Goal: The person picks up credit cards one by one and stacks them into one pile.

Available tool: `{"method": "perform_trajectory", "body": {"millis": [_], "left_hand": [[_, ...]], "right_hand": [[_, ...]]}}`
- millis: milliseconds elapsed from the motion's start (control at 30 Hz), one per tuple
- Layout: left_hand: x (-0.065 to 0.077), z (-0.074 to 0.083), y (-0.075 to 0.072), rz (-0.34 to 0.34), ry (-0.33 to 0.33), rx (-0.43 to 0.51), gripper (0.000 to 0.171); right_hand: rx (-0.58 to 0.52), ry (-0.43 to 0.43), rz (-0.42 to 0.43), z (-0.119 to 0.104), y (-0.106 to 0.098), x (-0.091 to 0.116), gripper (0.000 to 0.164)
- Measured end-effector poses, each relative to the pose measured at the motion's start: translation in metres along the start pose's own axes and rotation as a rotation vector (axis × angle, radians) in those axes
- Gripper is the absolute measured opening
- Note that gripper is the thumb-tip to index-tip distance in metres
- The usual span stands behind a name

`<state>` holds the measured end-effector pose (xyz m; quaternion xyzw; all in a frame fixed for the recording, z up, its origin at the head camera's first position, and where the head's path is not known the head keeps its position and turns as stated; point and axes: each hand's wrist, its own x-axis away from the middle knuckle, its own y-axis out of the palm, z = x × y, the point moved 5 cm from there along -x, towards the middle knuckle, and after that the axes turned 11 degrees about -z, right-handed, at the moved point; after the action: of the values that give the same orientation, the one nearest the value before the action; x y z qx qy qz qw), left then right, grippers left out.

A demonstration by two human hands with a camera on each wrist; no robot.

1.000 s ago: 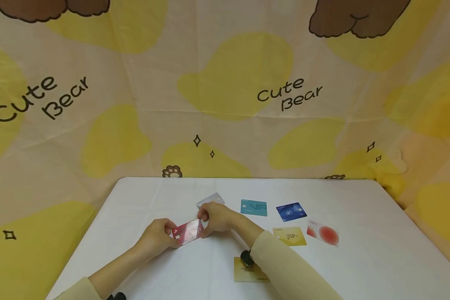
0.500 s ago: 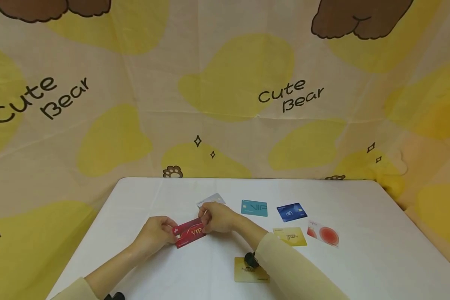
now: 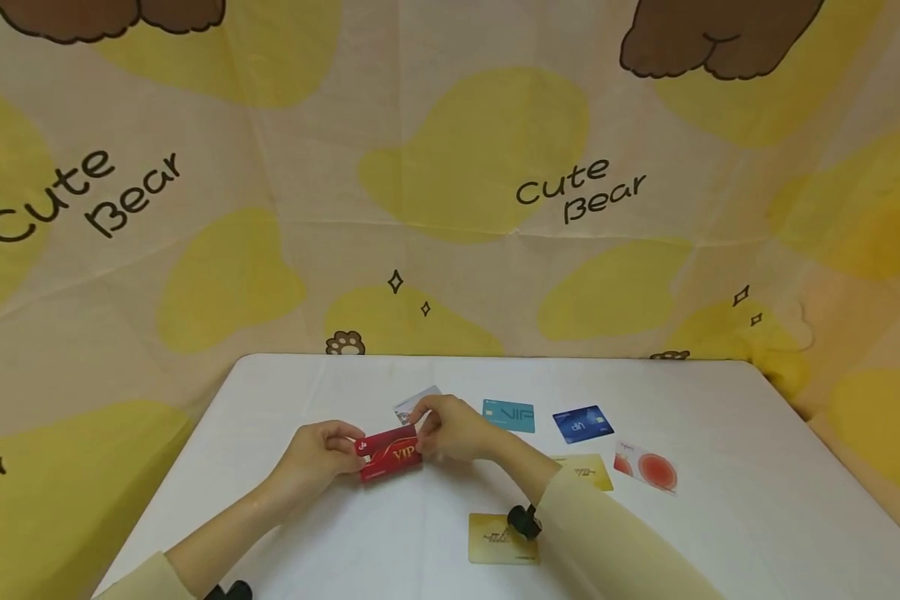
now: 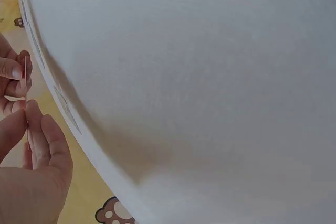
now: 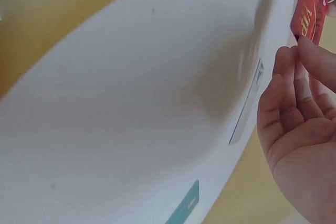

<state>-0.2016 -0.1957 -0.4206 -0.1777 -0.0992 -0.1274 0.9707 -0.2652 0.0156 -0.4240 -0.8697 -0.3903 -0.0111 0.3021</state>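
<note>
Head view: the red card (image 3: 392,457) is held above the white table (image 3: 390,550); the left hand (image 3: 309,458) pinches one end, the right hand (image 3: 456,431) the other. A pale card (image 3: 412,404) lies partly hidden behind the right hand. Left wrist view: the red card stands edge-on, fingers narrow upon it. Right wrist view: thumb and fingers pinch its end; gold lettering shows.

A red card (image 3: 387,460) with gold "VIP" lettering — printed face toward the head camera — tilts, right end higher, just left of the lower centre. Left fingers (image 3: 341,444) and right fingers (image 3: 429,417) pinch its ends above the desk (image 3: 757,533).
</note>
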Motion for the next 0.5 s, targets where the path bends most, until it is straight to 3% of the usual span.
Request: {"method": "perform_trajectory", "body": {"millis": [267,500], "left_hand": [[-0.002,0.01,0.004,-0.008,0.03,-0.012,0.035],[-0.004,0.019,0.01,-0.002,0.029,-0.007,0.039]], "right_hand": [[0.014,-0.039,0.031,-0.002,-0.01,0.013,0.027],[-0.079,-0.108,0.042,0.001,-0.018,0.026,0.024]]}}
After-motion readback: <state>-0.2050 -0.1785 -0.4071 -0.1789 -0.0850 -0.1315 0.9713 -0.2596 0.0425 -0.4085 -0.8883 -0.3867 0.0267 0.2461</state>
